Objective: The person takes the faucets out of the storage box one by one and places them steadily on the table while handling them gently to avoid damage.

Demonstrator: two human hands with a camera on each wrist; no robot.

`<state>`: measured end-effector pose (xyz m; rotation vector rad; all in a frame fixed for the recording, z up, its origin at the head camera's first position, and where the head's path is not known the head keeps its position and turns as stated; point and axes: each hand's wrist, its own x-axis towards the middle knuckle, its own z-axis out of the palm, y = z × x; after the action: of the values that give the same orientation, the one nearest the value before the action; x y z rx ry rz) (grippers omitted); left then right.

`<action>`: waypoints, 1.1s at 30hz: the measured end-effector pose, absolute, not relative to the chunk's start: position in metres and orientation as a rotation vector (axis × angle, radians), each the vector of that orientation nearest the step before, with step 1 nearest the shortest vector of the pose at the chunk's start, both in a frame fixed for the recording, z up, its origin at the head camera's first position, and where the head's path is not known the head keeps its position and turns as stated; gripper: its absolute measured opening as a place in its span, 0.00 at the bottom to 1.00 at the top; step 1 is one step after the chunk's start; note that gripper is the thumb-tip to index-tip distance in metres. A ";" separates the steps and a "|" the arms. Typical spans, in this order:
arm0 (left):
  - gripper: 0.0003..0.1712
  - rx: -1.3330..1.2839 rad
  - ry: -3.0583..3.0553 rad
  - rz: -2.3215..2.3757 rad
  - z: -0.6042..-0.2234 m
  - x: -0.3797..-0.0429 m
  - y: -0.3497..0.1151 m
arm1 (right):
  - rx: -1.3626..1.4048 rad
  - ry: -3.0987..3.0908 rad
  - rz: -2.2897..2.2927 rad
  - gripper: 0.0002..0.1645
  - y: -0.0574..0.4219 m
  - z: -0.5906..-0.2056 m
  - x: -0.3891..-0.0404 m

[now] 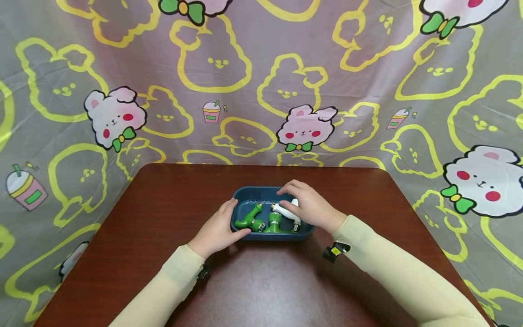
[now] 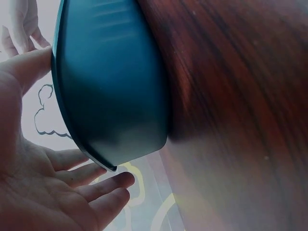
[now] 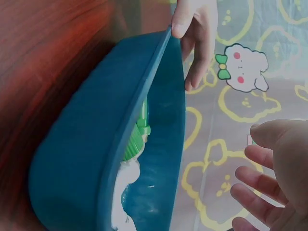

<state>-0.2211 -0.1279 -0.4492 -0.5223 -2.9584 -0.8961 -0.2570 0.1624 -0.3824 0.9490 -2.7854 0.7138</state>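
Note:
A dark blue plastic tub [image 1: 245, 190] stands on the table, its side filling much of the left wrist view. Inside lie green tap-like fittings [image 1: 245, 222] with metal ends and a white tap-like fitting [image 1: 291, 210]. My left hand [image 1: 216, 227] holds the tub's left end, thumb at the near rim and fingers round the end. Above the tub's right end hovers my right hand [image 1: 312, 204], fingers spread and slightly bent. In the right wrist view this hand [image 3: 284, 168] is apart from the tub, with nothing between its fingers.
The tub sits toward the far side of a brown wooden table [image 1: 184, 190]. Behind and beside the table hangs a grey curtain [image 1: 245, 104] printed with cartoon rabbits and yellow outlines. Small black devices [image 1: 336, 251] are strapped to both wrists over cream sleeves.

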 end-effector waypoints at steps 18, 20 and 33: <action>0.58 -0.516 -2.965 -0.920 -0.447 -0.218 -0.127 | 1.149 -2.765 0.511 0.18 0.146 -0.388 -0.277; 0.59 -0.514 -2.967 -0.925 -0.447 -0.218 -0.127 | 1.176 -2.765 0.485 0.18 0.144 -0.390 -0.279; 0.59 -0.520 -2.962 -0.938 -0.446 -0.218 -0.128 | 1.319 -2.795 0.400 0.24 0.131 -0.399 -0.287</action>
<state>-0.2179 -0.1280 -0.4456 -0.5196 -2.9620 -0.9379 -0.2866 0.1305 -0.3987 1.3187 -2.7949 0.3996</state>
